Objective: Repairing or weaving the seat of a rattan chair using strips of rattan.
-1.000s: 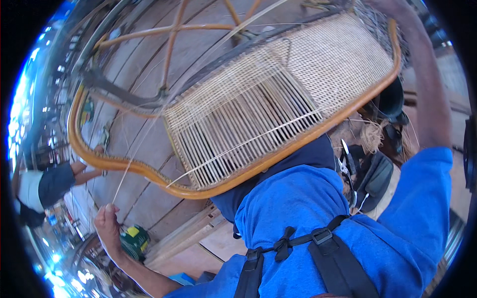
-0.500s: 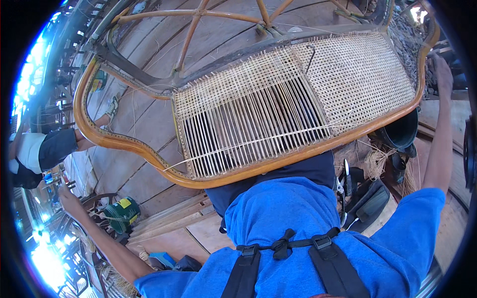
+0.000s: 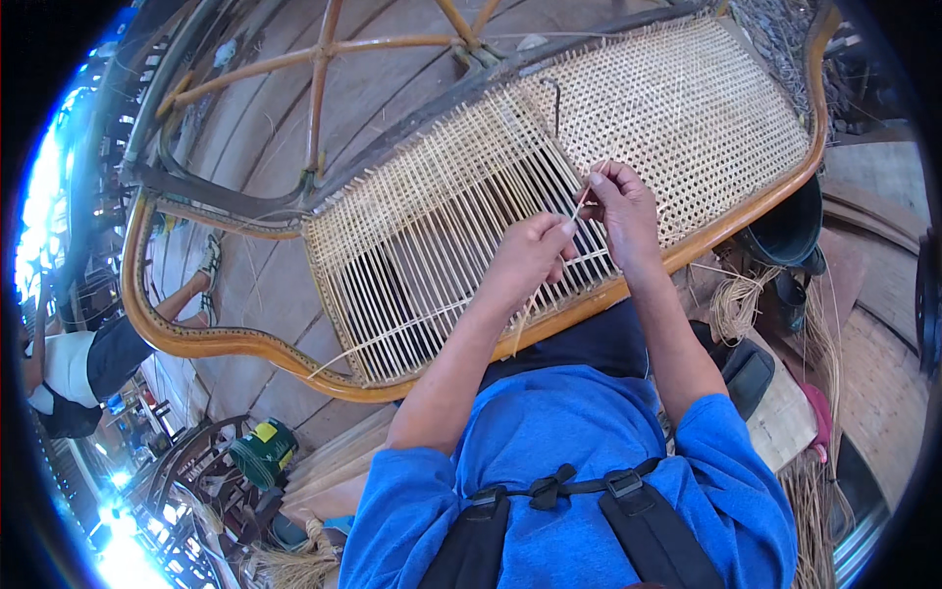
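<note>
A curved wooden furniture frame (image 3: 186, 339) lies across my lap with a woven cane panel (image 3: 687, 108). Its right part is a dense mesh, while the left part has mostly lengthwise strands (image 3: 432, 265) with gaps between them. Over that panel my left hand (image 3: 532, 257) pinches a thin cane strand (image 3: 581, 204). My right hand (image 3: 624, 211) grips the same strand a little farther up, fingertips pressed together. One loose strand (image 3: 392, 334) crosses the open strands near the front rail. A dark hooked metal tool (image 3: 557, 106) rests on the weave beyond my hands.
Right of my lap are a dark bucket (image 3: 790, 231), a cane bundle (image 3: 736, 304) and a black case (image 3: 751, 378). A green container (image 3: 263, 452) stands at the lower left. Another person's leg (image 3: 186, 294) shows at the left. Wooden bars (image 3: 324, 79) rise beyond the panel.
My hands were spread wide at far left and far right; now they are together over the panel, holding a strand. The view has shifted, and the frame appears more tilted.
</note>
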`<action>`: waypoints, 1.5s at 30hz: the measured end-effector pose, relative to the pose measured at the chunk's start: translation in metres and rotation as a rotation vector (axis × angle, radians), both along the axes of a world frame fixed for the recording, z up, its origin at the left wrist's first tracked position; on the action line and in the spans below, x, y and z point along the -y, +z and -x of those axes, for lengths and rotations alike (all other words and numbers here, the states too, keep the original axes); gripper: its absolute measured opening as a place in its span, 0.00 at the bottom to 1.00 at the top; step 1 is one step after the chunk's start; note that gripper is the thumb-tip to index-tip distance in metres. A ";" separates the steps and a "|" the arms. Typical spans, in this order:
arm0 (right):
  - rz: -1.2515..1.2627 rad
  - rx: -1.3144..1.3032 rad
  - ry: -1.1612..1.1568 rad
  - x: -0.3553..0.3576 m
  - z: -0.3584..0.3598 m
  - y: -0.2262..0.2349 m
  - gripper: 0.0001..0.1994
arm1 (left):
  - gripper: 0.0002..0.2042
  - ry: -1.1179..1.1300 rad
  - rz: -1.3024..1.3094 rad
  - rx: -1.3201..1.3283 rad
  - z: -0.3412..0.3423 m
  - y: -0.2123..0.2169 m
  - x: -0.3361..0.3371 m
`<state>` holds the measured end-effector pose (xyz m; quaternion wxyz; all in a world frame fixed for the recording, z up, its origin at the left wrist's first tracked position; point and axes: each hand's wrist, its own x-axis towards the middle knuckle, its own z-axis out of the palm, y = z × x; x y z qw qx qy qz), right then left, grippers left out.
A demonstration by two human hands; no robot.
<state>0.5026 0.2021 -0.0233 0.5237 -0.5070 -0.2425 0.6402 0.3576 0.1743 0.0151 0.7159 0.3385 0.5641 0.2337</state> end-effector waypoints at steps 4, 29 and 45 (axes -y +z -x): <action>0.060 0.034 0.131 0.007 0.014 -0.011 0.02 | 0.11 -0.070 0.033 -0.002 0.028 -0.012 0.018; 0.121 0.196 0.008 -0.006 -0.012 -0.052 0.07 | 0.09 -0.044 0.232 -0.037 0.123 -0.012 0.098; 0.133 0.483 -0.050 -0.031 -0.054 -0.047 0.11 | 0.11 -0.119 0.174 -0.186 0.111 -0.012 0.086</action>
